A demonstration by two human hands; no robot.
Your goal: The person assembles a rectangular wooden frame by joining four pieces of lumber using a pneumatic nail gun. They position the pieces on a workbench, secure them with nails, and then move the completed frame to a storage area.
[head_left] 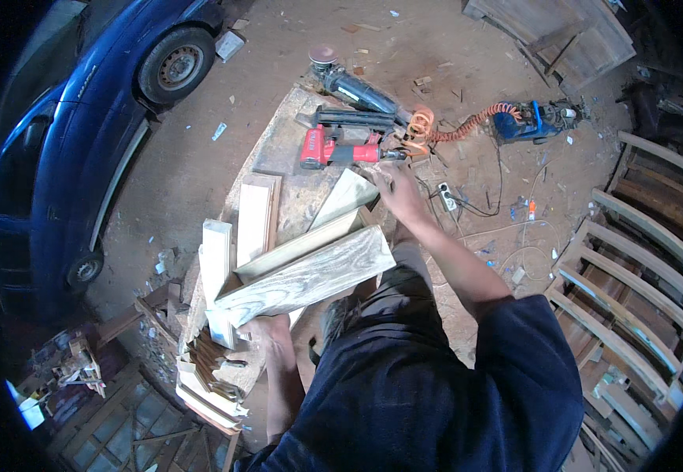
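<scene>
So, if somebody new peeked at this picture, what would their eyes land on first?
Probably the big blue car filling the left side. Next might be the bright red tool on the table, with a curly orange hose to its right. Then, in the middle, the stripy wooden board, with the person's left hand at its lower edge and right hand farther up.

Wooden trough [306,274] showing wavy grey grain over cream, nail gun [341,152] beyond it gleaming red and black, coiled hose [422,126] past its far right glowing orange, car [50,157] left of it shining deep blue, shirt [428,393] below it showing plain navy.
</scene>
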